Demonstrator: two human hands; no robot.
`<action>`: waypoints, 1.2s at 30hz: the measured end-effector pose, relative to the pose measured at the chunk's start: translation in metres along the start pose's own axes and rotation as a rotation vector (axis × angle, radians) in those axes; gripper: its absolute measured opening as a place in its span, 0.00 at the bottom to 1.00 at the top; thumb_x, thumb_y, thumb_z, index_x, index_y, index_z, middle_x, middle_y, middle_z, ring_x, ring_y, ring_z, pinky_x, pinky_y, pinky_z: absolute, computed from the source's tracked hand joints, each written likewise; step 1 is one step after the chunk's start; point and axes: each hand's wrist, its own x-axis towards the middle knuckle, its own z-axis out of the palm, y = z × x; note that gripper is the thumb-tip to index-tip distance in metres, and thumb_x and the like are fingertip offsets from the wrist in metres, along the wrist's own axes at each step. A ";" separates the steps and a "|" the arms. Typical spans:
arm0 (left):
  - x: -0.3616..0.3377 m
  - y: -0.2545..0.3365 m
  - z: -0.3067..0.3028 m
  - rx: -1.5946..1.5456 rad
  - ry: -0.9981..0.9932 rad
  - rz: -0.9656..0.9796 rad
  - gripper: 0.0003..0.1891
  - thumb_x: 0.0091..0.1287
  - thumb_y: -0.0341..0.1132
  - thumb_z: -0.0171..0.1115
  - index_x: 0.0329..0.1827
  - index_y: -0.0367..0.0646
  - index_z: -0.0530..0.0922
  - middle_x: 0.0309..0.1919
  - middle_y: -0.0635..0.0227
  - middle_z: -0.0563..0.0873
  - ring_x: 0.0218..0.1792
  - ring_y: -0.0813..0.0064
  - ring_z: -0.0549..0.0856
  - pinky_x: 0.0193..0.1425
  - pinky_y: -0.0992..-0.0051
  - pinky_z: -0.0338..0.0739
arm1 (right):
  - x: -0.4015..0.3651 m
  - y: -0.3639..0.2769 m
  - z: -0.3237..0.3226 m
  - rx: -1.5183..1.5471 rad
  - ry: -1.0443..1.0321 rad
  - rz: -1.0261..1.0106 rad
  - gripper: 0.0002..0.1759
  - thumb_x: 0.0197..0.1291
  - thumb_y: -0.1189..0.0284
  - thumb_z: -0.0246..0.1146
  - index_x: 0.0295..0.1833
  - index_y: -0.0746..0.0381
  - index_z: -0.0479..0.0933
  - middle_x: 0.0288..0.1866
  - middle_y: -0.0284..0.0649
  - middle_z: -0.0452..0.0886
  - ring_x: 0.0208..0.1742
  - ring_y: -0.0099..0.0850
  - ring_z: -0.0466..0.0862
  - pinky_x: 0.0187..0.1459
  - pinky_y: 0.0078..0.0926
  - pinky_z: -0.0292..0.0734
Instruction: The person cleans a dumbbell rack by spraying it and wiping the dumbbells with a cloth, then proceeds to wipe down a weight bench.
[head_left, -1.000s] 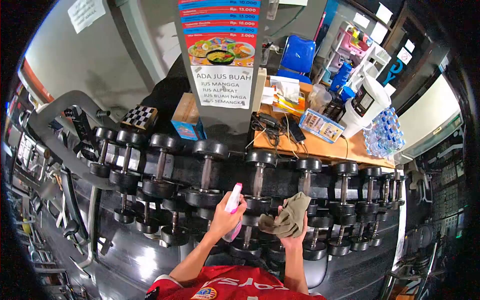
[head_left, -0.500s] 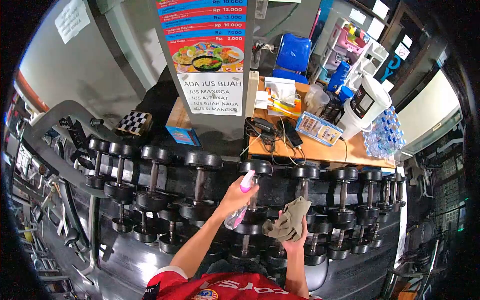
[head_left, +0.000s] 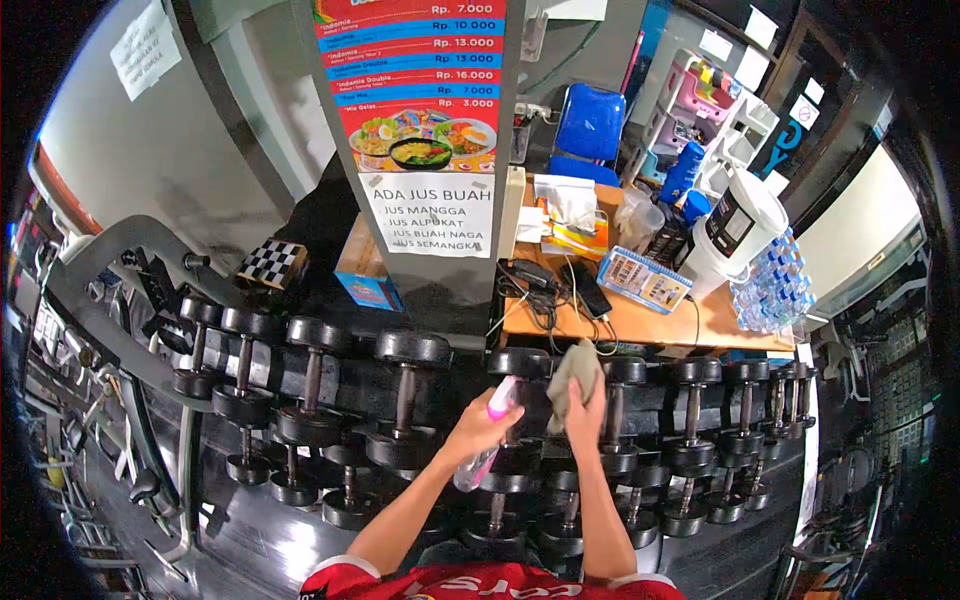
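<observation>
left hand: fingers wrapped tight around a spray bottle. The pink nozzle points toward 1 o'clock, and I can't tell if a finger is on the trigger.

right hand: closed around a bunched-up olive cloth, which pokes out the top of the fist toward 12 o'clock.

where the stuff is: both hands are up over the top row of the dumbbell rack, just beside each other, dead centre of the view. The bottle crosses in front of the dumbbell at 12 o'clock from the left hand. The cloth sits between that one and the next dumbbell at 3 o'clock of it. Can't say if the cloth is actually touching metal or just hovering.

behind it: a wooden counter at 12 to 1 o'clock from the hands, right behind the rack, with a tangle of chargers and a phone near its front edge.

what could go wrong, imo: the nozzle is aimed roughly at that counter, so overspray could drift onto the phone and chargers. Wet handles also get slippery, which is bad on a tilted rack. The cloth's loose end could snag between the heads, and leaning in this far puts knuckles close to heavy iron.
</observation>
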 end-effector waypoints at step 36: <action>-0.054 -0.075 0.023 0.232 -0.001 0.115 0.15 0.61 0.39 0.67 0.42 0.38 0.74 0.29 0.55 0.80 0.33 0.53 0.82 0.39 0.63 0.75 | 0.037 0.066 0.031 -0.090 -0.037 -0.026 0.21 0.66 0.79 0.54 0.65 0.62 0.67 0.57 0.49 0.78 0.58 0.44 0.78 0.57 0.31 0.70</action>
